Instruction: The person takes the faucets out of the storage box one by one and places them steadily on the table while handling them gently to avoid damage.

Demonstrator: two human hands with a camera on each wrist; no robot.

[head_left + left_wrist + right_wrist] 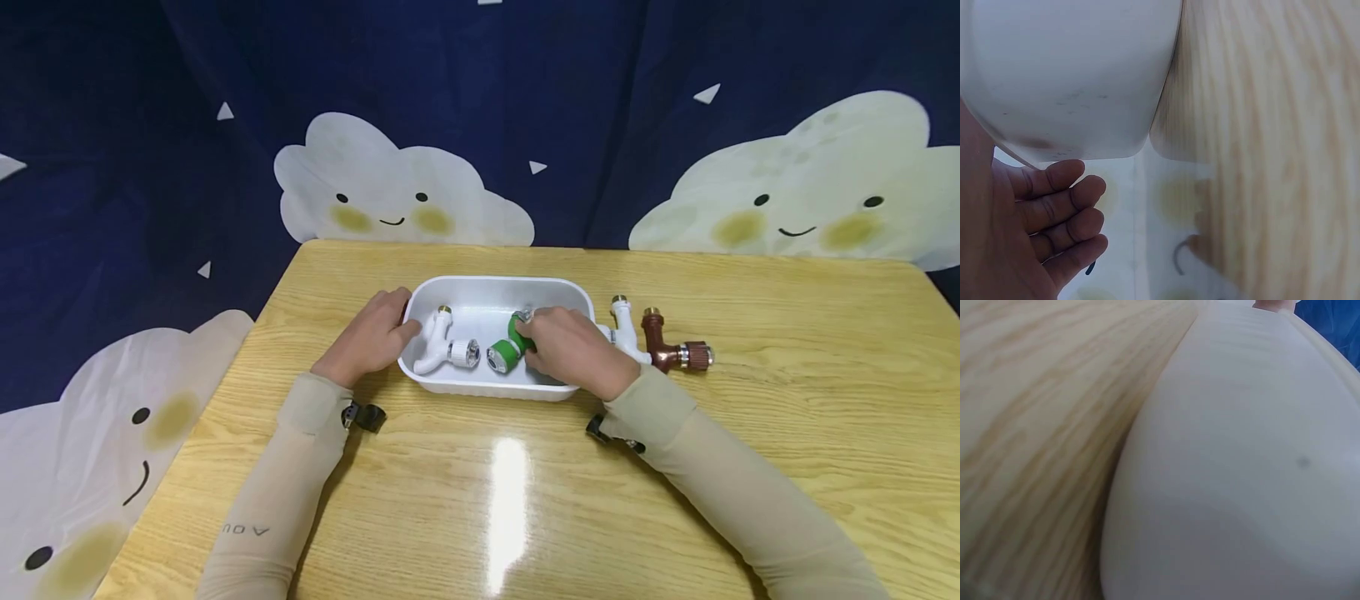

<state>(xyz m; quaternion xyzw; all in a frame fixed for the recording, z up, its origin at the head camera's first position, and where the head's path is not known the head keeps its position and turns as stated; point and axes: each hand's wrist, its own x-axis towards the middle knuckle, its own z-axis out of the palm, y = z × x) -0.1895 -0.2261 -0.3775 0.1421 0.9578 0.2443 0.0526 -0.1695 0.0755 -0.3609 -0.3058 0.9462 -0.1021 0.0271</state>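
A white plastic tub (487, 388) sits on the table. My left hand (372, 333) holds its left end, thumb over the rim and fingers outside; the left wrist view shows those curled fingers (1063, 212) against the tub's outer wall. Inside the tub, my right hand (573, 346) grips a green tap (505, 355) by its body, covering part of it. A white tap (435, 346) lies in the tub's left half. The right wrist view shows mostly the tub's outer side (1229, 456); the right hand's fingers are hidden there.
Just right of the tub, another white tap (624, 325) and a brown tap (660, 343) lie close together on the wooden table (420, 483). A dark blue cloth (465, 92) with clouds hangs behind the table's far edge.
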